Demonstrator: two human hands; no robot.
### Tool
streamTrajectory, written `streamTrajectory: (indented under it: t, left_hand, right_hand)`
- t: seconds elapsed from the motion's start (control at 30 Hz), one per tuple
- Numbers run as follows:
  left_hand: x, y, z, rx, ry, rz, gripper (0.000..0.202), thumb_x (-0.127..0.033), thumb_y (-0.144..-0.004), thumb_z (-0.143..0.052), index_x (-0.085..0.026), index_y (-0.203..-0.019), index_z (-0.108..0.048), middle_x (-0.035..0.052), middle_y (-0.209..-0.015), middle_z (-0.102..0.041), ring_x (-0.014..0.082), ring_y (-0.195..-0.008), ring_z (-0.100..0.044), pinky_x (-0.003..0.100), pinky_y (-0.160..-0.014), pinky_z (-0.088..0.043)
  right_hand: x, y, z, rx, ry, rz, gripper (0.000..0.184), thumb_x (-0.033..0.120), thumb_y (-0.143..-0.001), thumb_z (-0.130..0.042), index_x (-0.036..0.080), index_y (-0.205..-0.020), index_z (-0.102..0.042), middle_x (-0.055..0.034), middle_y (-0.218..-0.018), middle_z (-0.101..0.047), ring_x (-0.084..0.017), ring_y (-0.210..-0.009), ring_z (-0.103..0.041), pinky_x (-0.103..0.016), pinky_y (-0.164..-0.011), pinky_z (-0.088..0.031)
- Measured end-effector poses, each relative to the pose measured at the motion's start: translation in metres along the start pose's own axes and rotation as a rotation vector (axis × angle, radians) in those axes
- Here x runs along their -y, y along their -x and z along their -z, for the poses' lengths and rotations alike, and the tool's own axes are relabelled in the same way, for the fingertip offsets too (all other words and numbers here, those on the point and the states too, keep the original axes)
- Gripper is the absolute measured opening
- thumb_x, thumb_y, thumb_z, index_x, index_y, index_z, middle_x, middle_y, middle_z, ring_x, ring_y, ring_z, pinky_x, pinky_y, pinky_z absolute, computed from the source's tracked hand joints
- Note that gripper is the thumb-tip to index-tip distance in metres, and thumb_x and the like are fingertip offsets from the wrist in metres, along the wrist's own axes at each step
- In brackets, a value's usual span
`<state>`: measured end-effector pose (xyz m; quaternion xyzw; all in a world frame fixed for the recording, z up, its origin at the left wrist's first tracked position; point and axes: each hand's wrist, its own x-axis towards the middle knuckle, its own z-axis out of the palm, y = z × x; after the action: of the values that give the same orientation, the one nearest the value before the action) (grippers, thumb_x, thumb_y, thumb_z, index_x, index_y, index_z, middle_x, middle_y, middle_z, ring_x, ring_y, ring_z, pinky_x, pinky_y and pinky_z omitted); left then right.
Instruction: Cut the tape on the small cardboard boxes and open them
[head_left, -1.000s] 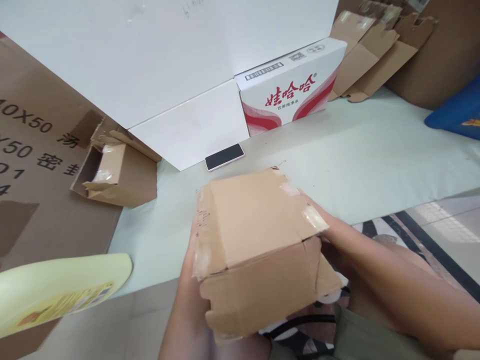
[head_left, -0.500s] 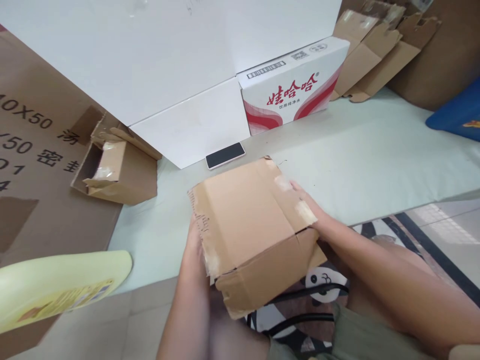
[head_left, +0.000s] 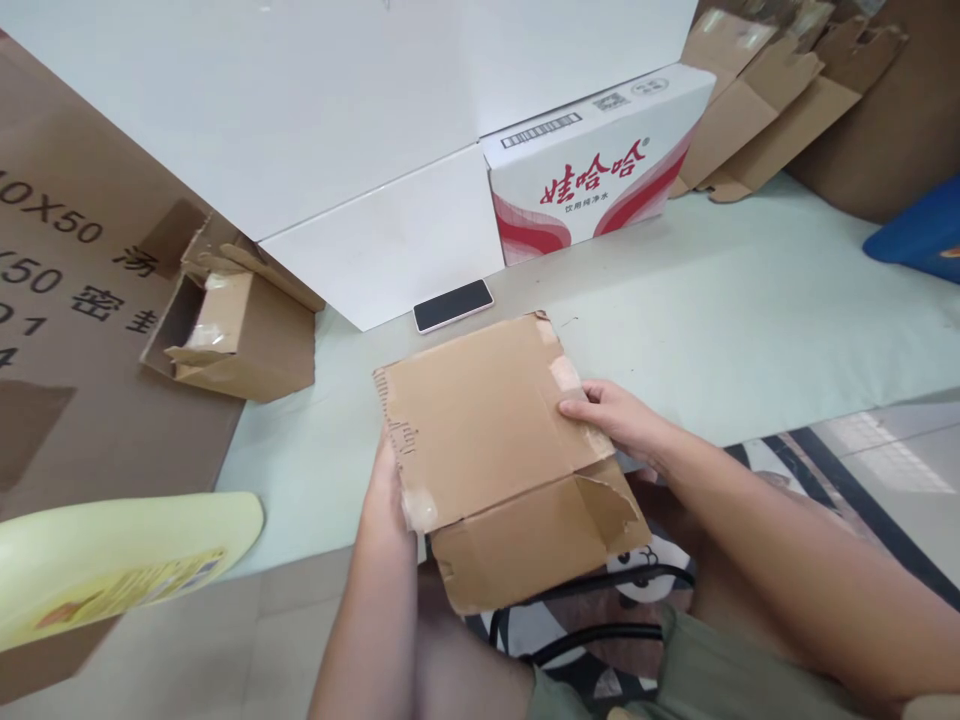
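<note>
Both my hands hold a worn brown cardboard box [head_left: 487, 440] with torn tape on its edges, just above the pale green mat [head_left: 750, 310]. My left hand [head_left: 386, 490] grips its left side from underneath, with the fingers hidden behind the cardboard. My right hand [head_left: 611, 415] is closed on the right edge, thumb lying on the top panel. A front flap [head_left: 536, 545] hangs down toward me.
A black phone [head_left: 453, 305] lies just beyond the box, against a big white carton [head_left: 390, 235]. A red-and-white printed box [head_left: 592, 165] stands behind. A crushed small brown box [head_left: 232, 335] is at left, flattened cardboard at top right, a yellow container [head_left: 112, 565] at lower left.
The box has flattened and tilted down toward the mat, its top panel now nearly level. My right hand moved from behind the corner onto the right edge, thumb on top.
</note>
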<state>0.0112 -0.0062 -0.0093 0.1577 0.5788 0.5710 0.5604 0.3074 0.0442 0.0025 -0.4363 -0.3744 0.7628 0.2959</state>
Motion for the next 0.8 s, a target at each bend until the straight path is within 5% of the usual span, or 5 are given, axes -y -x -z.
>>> streamTrajectory:
  t: [0.13,0.23,0.33,0.57,0.8]
  left_hand:
    - [-0.006,0.005,-0.013,0.11,0.084,0.0,0.051,-0.064,-0.082,-0.061,-0.018,-0.103,-0.071,0.0127,-0.096,-0.076,0.0355,-0.104,-0.071,0.049,-0.085,-0.06]
    - [-0.004,0.009,-0.013,0.168,0.02,0.027,0.044,-0.037,-0.067,-0.085,-0.018,-0.104,-0.069,0.0124,-0.095,-0.077,0.0369,-0.103,-0.072,0.05,-0.091,-0.058]
    - [-0.003,0.005,-0.009,0.116,0.036,-0.007,0.045,-0.019,-0.062,-0.086,-0.018,-0.104,-0.068,0.0104,-0.097,-0.077,0.0353,-0.101,-0.072,0.051,-0.095,-0.057]
    - [-0.004,-0.012,-0.015,-0.092,0.252,-0.108,0.019,-0.026,-0.082,-0.07,-0.019,-0.099,-0.07,0.0067,-0.094,-0.078,0.026,-0.094,-0.074,0.043,-0.095,-0.058]
    - [0.026,-0.021,-0.045,-0.219,0.113,-0.3,0.032,-0.031,-0.073,-0.072,-0.017,-0.102,-0.07,0.0078,-0.097,-0.076,0.025,-0.092,-0.073,0.042,-0.091,-0.056]
  right_hand:
    - [0.001,-0.001,-0.002,-0.069,-0.019,0.104,0.031,0.039,-0.069,-0.078,0.021,-0.092,-0.069,-0.0033,-0.088,-0.077,-0.021,-0.08,-0.072,-0.033,-0.075,-0.056]
    - [0.005,0.002,0.001,-0.113,0.046,0.186,0.032,0.042,-0.072,-0.076,0.022,-0.094,-0.068,-0.0029,-0.094,-0.077,-0.021,-0.086,-0.072,-0.033,-0.079,-0.055]
    - [0.014,0.009,0.012,-0.019,0.003,0.155,0.038,0.051,-0.07,-0.075,0.021,-0.092,-0.069,-0.0046,-0.091,-0.077,-0.023,-0.086,-0.072,-0.035,-0.078,-0.056]
    - [0.015,0.018,0.026,0.277,-0.118,0.137,0.067,0.069,-0.055,-0.079,0.023,-0.103,-0.07,-0.0063,-0.096,-0.076,-0.025,-0.085,-0.073,-0.043,-0.083,-0.057]
    - [-0.003,0.02,0.015,-0.133,0.294,0.15,0.028,0.044,-0.065,-0.08,0.023,-0.078,-0.067,-0.001,-0.067,-0.068,-0.018,-0.058,-0.063,-0.032,-0.055,-0.054]
